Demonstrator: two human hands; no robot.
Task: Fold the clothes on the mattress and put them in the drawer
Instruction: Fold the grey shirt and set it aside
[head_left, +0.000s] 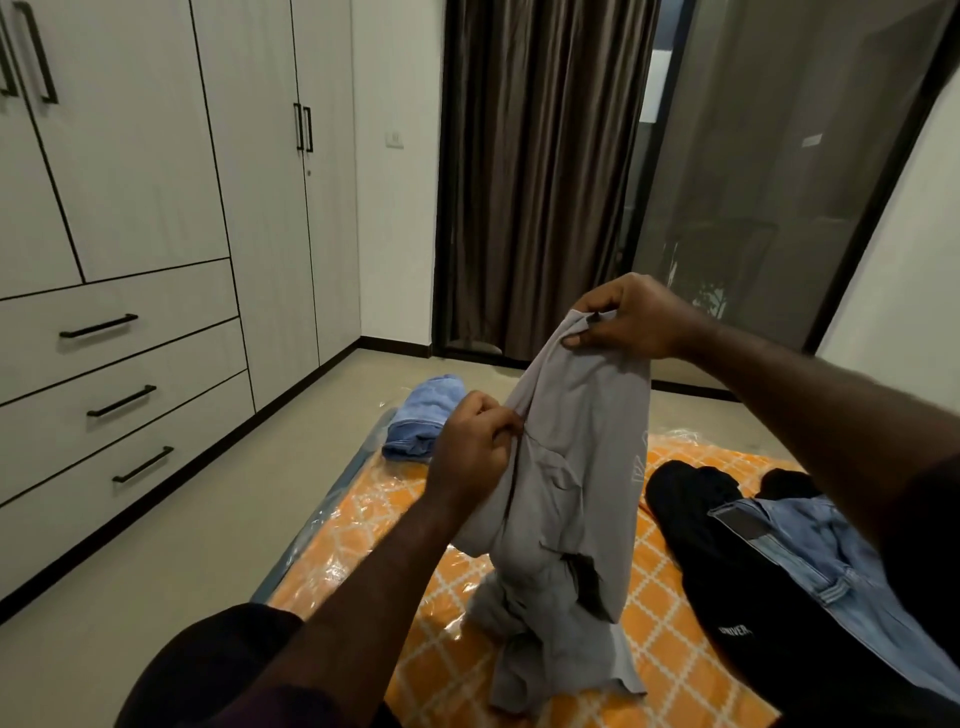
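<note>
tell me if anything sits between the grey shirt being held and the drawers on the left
Nothing visible does. Both hands, left and right, grip the grey cotton shirt above the orange patterned mattress; only bare beige floor lies towards the white wardrobe drawers, which are all closed.

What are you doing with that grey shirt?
A person is holding up a grey garment with both hands. The right hand pinches its top edge and the left hand grips it lower down, while its bottom rests on the orange mattress. A black garment, jeans and a blue bundle wait there. The drawers are closed.
</note>
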